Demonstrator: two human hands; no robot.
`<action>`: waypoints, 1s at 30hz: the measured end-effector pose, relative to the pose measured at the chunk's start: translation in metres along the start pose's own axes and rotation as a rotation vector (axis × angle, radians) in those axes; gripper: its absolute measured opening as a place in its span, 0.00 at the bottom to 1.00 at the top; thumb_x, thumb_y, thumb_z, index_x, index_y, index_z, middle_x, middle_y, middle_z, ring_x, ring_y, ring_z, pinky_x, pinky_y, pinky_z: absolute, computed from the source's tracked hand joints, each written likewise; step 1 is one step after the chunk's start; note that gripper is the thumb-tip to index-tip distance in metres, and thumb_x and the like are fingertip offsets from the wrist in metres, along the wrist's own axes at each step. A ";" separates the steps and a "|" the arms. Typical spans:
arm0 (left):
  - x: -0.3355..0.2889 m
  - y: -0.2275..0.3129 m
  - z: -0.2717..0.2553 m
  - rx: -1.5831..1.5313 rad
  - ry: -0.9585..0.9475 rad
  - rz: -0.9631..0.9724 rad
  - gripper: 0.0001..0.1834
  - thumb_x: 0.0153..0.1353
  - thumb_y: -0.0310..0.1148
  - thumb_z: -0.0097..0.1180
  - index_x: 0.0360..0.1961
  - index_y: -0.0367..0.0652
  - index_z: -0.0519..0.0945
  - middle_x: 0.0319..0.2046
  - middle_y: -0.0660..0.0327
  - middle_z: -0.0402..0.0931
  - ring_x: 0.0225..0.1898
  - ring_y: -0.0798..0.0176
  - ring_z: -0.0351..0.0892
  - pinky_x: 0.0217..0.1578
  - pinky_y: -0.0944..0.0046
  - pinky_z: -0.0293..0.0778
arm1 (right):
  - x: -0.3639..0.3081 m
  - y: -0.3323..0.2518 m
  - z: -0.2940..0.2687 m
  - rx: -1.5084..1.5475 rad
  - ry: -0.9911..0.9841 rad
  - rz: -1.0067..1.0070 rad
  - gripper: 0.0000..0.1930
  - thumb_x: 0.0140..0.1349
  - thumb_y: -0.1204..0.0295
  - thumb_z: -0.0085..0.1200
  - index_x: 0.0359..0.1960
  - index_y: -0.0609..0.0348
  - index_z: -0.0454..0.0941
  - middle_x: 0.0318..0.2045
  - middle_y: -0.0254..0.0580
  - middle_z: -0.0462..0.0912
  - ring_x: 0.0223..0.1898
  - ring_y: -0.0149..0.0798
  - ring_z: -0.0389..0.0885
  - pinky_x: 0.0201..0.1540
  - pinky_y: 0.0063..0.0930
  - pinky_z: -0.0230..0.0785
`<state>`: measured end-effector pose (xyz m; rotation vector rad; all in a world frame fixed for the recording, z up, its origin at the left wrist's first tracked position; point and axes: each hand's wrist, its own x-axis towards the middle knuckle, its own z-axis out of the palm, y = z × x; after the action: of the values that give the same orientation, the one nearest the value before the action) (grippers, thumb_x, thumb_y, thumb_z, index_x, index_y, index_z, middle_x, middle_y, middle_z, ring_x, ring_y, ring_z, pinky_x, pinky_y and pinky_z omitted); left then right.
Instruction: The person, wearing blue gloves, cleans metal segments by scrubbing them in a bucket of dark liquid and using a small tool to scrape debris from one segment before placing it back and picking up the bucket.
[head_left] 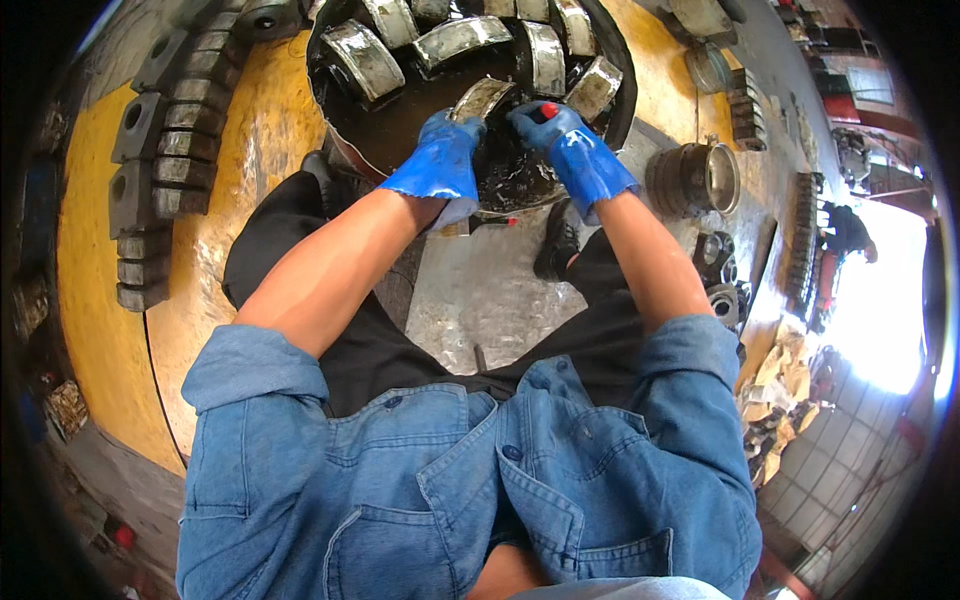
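Observation:
Both my hands wear blue rubber gloves and work over a round dark tub [629, 85] of murky liquid. My left hand [447, 145] is closed on the near end of a curved metal segment [483, 97], tilted above the liquid. Close to its right, my right hand [556, 137] is curled around something with a red end [549, 109]; the rest is hidden by the glove and the dark background. Several similar wet segments lie in the tub, among them a wide one [462, 41] and an upright one [546, 58].
To the left, rows of dark metal blocks [190, 130] stand on a worn yellow surface [255, 110]. At right are a ribbed metal cylinder [690, 180], smaller round parts [722, 300] and crumpled brown paper [780, 395]. Another person [848, 232] is at the far right. My shoes flank the tub's near side.

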<state>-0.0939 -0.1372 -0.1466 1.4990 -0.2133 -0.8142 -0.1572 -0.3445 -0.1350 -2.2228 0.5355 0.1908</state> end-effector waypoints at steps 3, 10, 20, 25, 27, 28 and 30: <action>0.007 -0.010 0.007 -0.145 0.095 -0.185 0.33 0.53 0.33 0.76 0.61 0.38 0.80 0.49 0.47 0.86 0.50 0.53 0.87 0.52 0.56 0.82 | -0.016 -0.014 0.003 -0.301 0.093 -0.310 0.12 0.67 0.58 0.61 0.47 0.44 0.88 0.42 0.50 0.89 0.44 0.57 0.86 0.48 0.46 0.80; 0.012 -0.018 0.006 0.411 0.186 0.031 0.35 0.52 0.33 0.73 0.63 0.38 0.78 0.53 0.45 0.85 0.54 0.45 0.85 0.57 0.51 0.80 | -0.028 -0.006 0.003 0.120 0.070 0.107 0.15 0.67 0.60 0.62 0.47 0.56 0.88 0.39 0.44 0.91 0.40 0.40 0.89 0.45 0.38 0.80; -0.002 0.037 0.003 0.602 -0.113 0.305 0.32 0.60 0.26 0.66 0.66 0.32 0.74 0.54 0.48 0.84 0.53 0.54 0.83 0.56 0.55 0.78 | -0.031 0.015 0.020 0.235 0.200 -0.110 0.11 0.65 0.62 0.62 0.39 0.56 0.87 0.36 0.47 0.90 0.36 0.40 0.87 0.44 0.38 0.79; 0.037 -0.007 -0.021 0.740 -0.023 0.227 0.32 0.59 0.22 0.66 0.66 0.31 0.73 0.53 0.49 0.83 0.50 0.56 0.83 0.52 0.58 0.80 | -0.042 0.003 0.036 -0.744 0.143 -0.396 0.19 0.58 0.62 0.61 0.53 0.41 0.83 0.50 0.46 0.86 0.48 0.54 0.87 0.47 0.53 0.79; 0.029 0.000 -0.020 0.787 -0.019 0.192 0.33 0.58 0.21 0.66 0.66 0.31 0.73 0.54 0.49 0.83 0.50 0.56 0.83 0.53 0.58 0.80 | -0.047 -0.005 0.029 -0.559 0.086 -0.222 0.17 0.60 0.60 0.60 0.51 0.43 0.84 0.46 0.48 0.87 0.46 0.56 0.87 0.46 0.54 0.79; 0.022 0.007 -0.015 0.769 -0.048 0.188 0.33 0.58 0.21 0.66 0.67 0.31 0.72 0.54 0.49 0.83 0.50 0.55 0.83 0.53 0.57 0.80 | -0.047 -0.005 0.029 -0.476 0.084 -0.151 0.16 0.61 0.59 0.59 0.50 0.44 0.85 0.43 0.49 0.88 0.44 0.56 0.88 0.45 0.53 0.79; 0.010 0.021 -0.012 0.703 -0.088 0.173 0.34 0.58 0.20 0.66 0.67 0.31 0.72 0.54 0.49 0.83 0.50 0.55 0.83 0.54 0.57 0.80 | -0.043 -0.010 0.027 -0.314 0.141 -0.071 0.14 0.62 0.58 0.58 0.45 0.47 0.86 0.36 0.50 0.89 0.39 0.58 0.88 0.42 0.52 0.80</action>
<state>-0.0726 -0.1365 -0.1316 2.0612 -0.7440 -0.6957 -0.1902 -0.3050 -0.1318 -2.5715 0.5305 0.0848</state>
